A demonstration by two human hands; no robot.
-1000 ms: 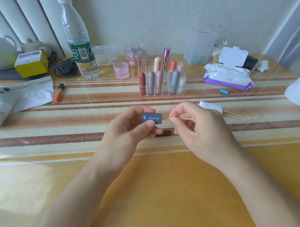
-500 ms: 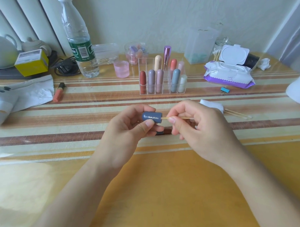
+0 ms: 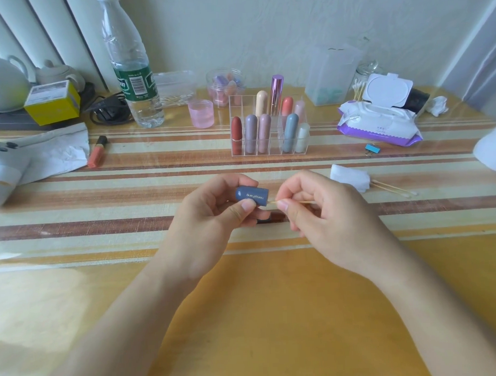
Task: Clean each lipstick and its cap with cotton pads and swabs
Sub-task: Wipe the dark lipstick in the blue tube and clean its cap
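You hold a blue cap and put a cotton swab to its open end.
The cap lies sideways above the middle of the striped table, held between your left hand's thumb and fingers. Pale letters on it read "Heng Fang", upside down to you. Your right hand pinches the thin swab stick. Just past that hand lie white cotton pads and two more swabs. Farther back stand a clear rack of lipsticks and a water bottle; its green label is too blurry to read.
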